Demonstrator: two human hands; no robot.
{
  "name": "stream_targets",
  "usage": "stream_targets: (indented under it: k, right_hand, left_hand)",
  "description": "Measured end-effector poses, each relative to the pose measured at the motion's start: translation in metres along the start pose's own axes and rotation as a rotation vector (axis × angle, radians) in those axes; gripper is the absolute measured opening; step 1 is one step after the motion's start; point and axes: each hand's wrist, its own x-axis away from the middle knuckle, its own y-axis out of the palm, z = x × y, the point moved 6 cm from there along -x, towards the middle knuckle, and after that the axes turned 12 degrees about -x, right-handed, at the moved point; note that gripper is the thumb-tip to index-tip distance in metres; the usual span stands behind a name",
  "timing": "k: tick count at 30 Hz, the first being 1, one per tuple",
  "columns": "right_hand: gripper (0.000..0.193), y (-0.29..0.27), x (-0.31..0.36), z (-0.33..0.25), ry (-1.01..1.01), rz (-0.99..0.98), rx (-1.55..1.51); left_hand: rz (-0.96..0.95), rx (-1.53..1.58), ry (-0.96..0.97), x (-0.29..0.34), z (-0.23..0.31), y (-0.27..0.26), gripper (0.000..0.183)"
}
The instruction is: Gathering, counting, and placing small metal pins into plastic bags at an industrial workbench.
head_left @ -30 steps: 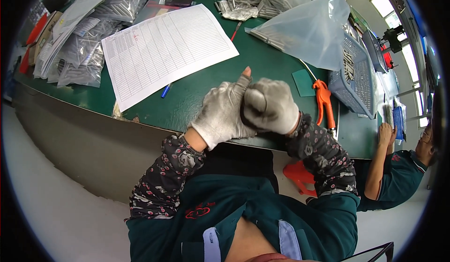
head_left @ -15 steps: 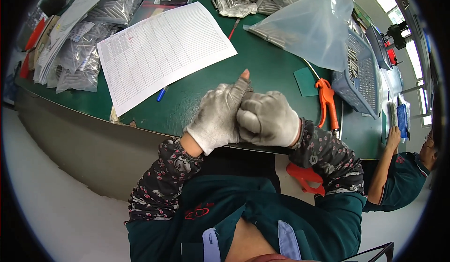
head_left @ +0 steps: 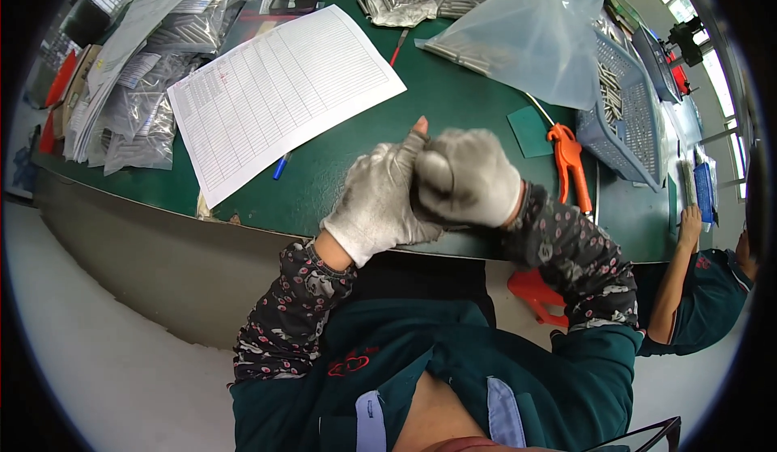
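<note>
Near the front edge of the green table, my two hands press together in grey-white work gloves. My left hand [head_left: 379, 197] is closed, its bare thumb tip pointing away from me. Curled into a fist, my right hand [head_left: 469, 178] rests against the left one's inner side and is slightly blurred. Whatever they hold between them is hidden by the gloves. To the left of them lies a printed sheet with a grid [head_left: 287, 96], with a blue pen [head_left: 281, 165] partly under its near edge. An orange air blow gun [head_left: 570, 165] lies to the right of my right hand.
Beyond the blow gun stands a blue-grey plastic basket [head_left: 627, 120] of metal pins. A clear bag [head_left: 526, 43] with metal rods lies behind my hands. Bagged parts [head_left: 139, 132] and stacked papers crowd the left. A co-worker [head_left: 700, 290] is at the far right, a red stool [head_left: 537, 294] below.
My right hand has shifted up and away from me along the left hand, turning as it goes. My left hand stays nearly in place. The whole view has tilted slightly.
</note>
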Motion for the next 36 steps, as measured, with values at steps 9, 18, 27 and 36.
stream_targets:
  k: [9,18,27,36]
  right_hand:
    - [0.019,-0.003,0.0,0.011,0.01,0.099,0.015]
    - [0.016,0.014,0.01,-0.024,-0.068,-0.05,-0.068]
    - [0.017,0.005,0.005,0.004,0.022,0.036,0.023]
    - [0.011,-0.019,0.018,0.031,0.21,0.379,0.019]
  left_hand:
    - [-0.071,-0.022,-0.079,-0.002,-0.003,0.0,0.131]
    - [-0.014,0.018,0.009,-0.002,0.003,-0.002,0.122]
    - [-0.075,-0.026,-0.058,-0.004,0.004,-0.005,0.123]
    - [-0.107,-0.029,-0.115,-0.001,-0.003,-0.003,0.127]
